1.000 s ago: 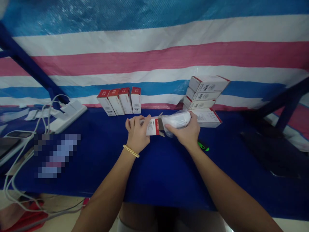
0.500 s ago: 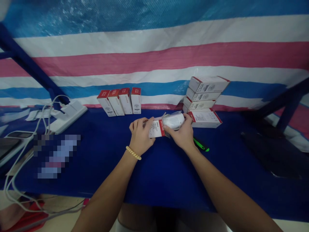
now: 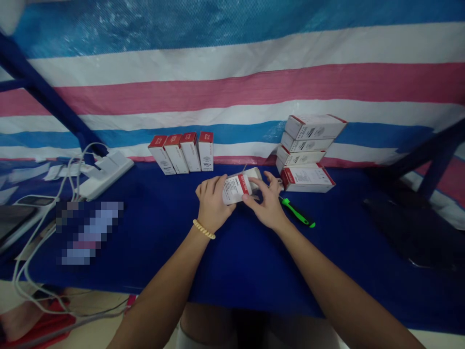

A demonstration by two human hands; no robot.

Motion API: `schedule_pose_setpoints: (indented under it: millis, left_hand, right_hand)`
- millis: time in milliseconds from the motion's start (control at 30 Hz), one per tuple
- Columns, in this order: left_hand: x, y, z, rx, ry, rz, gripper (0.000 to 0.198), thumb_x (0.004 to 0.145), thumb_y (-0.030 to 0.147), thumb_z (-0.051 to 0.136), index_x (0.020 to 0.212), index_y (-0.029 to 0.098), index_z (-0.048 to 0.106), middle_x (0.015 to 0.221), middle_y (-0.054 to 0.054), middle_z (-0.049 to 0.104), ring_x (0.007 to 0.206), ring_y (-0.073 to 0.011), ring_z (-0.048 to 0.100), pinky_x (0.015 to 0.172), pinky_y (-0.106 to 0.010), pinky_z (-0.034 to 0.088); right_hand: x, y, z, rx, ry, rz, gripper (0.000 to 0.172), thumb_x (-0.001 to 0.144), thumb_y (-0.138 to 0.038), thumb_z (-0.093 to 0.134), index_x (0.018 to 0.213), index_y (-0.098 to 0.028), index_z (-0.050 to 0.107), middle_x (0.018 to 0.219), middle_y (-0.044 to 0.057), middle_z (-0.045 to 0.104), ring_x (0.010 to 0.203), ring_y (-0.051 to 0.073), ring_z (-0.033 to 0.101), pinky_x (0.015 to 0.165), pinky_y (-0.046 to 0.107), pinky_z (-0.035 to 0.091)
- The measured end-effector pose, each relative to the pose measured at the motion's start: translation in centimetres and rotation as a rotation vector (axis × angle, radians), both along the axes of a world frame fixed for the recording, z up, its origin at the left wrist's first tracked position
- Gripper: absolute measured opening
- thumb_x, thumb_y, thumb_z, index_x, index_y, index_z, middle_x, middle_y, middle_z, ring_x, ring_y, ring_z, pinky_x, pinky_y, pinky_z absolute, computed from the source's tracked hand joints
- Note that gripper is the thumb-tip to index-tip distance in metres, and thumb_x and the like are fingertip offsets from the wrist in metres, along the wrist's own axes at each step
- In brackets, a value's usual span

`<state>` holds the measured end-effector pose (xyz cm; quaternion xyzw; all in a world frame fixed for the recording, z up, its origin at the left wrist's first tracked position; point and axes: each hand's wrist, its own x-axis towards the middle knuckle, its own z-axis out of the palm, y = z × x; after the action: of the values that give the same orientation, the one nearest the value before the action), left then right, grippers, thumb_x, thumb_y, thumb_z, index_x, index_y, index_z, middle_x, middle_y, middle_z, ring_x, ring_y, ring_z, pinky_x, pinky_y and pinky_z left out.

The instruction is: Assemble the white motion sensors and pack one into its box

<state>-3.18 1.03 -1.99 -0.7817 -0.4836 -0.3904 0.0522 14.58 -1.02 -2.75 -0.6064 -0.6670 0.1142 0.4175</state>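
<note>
A small white and red cardboard box (image 3: 234,188) lies on its side above the blue table, with my left hand (image 3: 211,199) wrapped round its left end. My right hand (image 3: 268,203) is at the other end. Its thumb and index finger grip the box near the red band and pale end flap, while the other fingers are spread. The white item in clear wrapping no longer shows; only the box's pale end is in sight. A green and black screwdriver (image 3: 298,213) rests on the table just right of my right hand.
Several red-topped white boxes (image 3: 206,151) stand in a row at the back left. More boxes (image 3: 308,177) are stacked at the back right. A white power strip (image 3: 107,174) with cables lies on the left, and a dark flat object (image 3: 410,228) on the right.
The wrapped white item, seen half out of the box before, has gone from sight at the box's end. My right hand has shifted left onto the box, uncovering more of the screwdriver.
</note>
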Motion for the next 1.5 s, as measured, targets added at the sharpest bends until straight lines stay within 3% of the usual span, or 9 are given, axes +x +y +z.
schedule_pose_setpoints:
  millis: [267, 433, 600, 733, 967, 1067, 1167, 1367, 1500]
  left_hand:
    - [0.1, 0.4, -0.1, -0.014, -0.114, -0.029, 0.071, 0.066, 0.037, 0.078, 0.127, 0.016, 0.049, 0.123, -0.016, 0.057, 0.115, -0.0327, 0.052, 0.099, -0.047, 0.039]
    - [0.4, 0.3, 0.8, -0.217, -0.419, 0.118, 0.078, 0.057, 0.048, 0.085, 0.116, 0.015, 0.046, 0.113, -0.017, 0.058, 0.107, -0.0331, 0.058, 0.091, -0.047, 0.047]
    - [0.8, -0.2, 1.1, -0.402, -0.509, 0.178, 0.084, 0.047, 0.057, 0.087, 0.105, 0.019, 0.040, 0.098, -0.013, 0.062, 0.090, -0.0321, 0.066, 0.072, -0.043, 0.052]
    - [0.5, 0.0, 0.8, -0.348, -0.521, -0.035, 0.077, 0.048, 0.056, 0.087, 0.099, 0.021, 0.040, 0.087, -0.005, 0.063, 0.077, -0.0249, 0.067, 0.063, -0.035, 0.052]
    - [-0.1, 0.2, -0.1, -0.417, -0.604, -0.434, 0.047, 0.081, 0.046, 0.068, 0.114, 0.021, 0.044, 0.093, -0.006, 0.068, 0.071, -0.0175, 0.067, 0.056, -0.028, 0.053]
    - [0.2, 0.1, -0.3, -0.484, -0.650, -0.486, 0.064, 0.081, 0.043, 0.070, 0.132, 0.023, 0.037, 0.097, -0.007, 0.069, 0.069, -0.0183, 0.068, 0.054, -0.030, 0.055]
    - [0.3, 0.2, -0.4, -0.474, -0.643, -0.499, 0.057, 0.083, 0.041, 0.068, 0.132, 0.024, 0.044, 0.103, -0.008, 0.068, 0.078, -0.0197, 0.068, 0.063, -0.033, 0.058]
    - [0.1, 0.7, -0.4, -0.494, -0.697, -0.583, 0.039, 0.086, 0.039, 0.066, 0.119, 0.023, 0.055, 0.104, -0.006, 0.069, 0.086, -0.0193, 0.067, 0.073, -0.034, 0.057]
    - [0.2, 0.4, -0.3, -0.377, -0.717, -0.633, 0.043, 0.086, 0.037, 0.067, 0.124, 0.022, 0.054, 0.113, -0.007, 0.067, 0.097, -0.0203, 0.066, 0.084, -0.036, 0.056]
  right_hand:
    - [-0.7, -1.1, 0.8, 0.037, -0.137, 0.095, 0.079, 0.075, -0.067, 0.062, 0.143, -0.030, 0.040, 0.157, 0.010, 0.001, 0.145, 0.043, 0.010, 0.110, 0.065, 0.026]
    - [-0.8, -1.0, 0.9, 0.281, 0.038, -0.072, 0.066, 0.084, -0.054, 0.055, 0.138, -0.022, 0.035, 0.144, 0.018, 0.034, 0.135, 0.032, 0.037, 0.100, 0.055, 0.044]
    - [-1.0, -0.9, 0.6, 0.310, 0.080, 0.173, 0.055, 0.086, -0.045, 0.058, 0.133, -0.022, 0.043, 0.138, 0.014, 0.047, 0.127, 0.029, 0.046, 0.096, 0.052, 0.048]
    - [-1.1, -0.9, 0.2, 0.259, 0.186, 0.314, 0.065, 0.085, -0.045, 0.062, 0.141, -0.023, 0.037, 0.141, 0.014, 0.046, 0.127, 0.028, 0.047, 0.097, 0.048, 0.049]
    - [-0.7, -0.2, 0.2, -0.024, 0.634, 0.352, 0.043, 0.088, -0.054, 0.056, 0.120, -0.025, 0.052, 0.109, 0.005, 0.066, 0.091, 0.019, 0.065, 0.078, 0.037, 0.056]
    - [-0.7, 0.0, 0.4, -0.093, 0.768, 0.345, 0.044, 0.084, -0.060, 0.058, 0.111, -0.024, 0.055, 0.096, 0.003, 0.067, 0.080, 0.017, 0.065, 0.067, 0.032, 0.056]
    - [-0.7, 0.2, 0.6, -0.098, 0.787, 0.339, 0.044, 0.083, -0.061, 0.059, 0.107, -0.024, 0.057, 0.095, 0.003, 0.068, 0.079, 0.016, 0.065, 0.067, 0.031, 0.056]
    - [-0.5, 0.4, 0.6, 0.072, 0.714, 0.271, 0.040, 0.075, -0.054, 0.071, 0.102, -0.024, 0.067, 0.132, 0.007, 0.057, 0.114, 0.022, 0.060, 0.084, 0.037, 0.057]
    - [-0.5, 0.1, 1.4, 0.151, 0.723, 0.264, 0.031, 0.079, -0.046, 0.070, 0.099, -0.023, 0.070, 0.120, 0.007, 0.066, 0.108, 0.020, 0.064, 0.084, 0.038, 0.057]
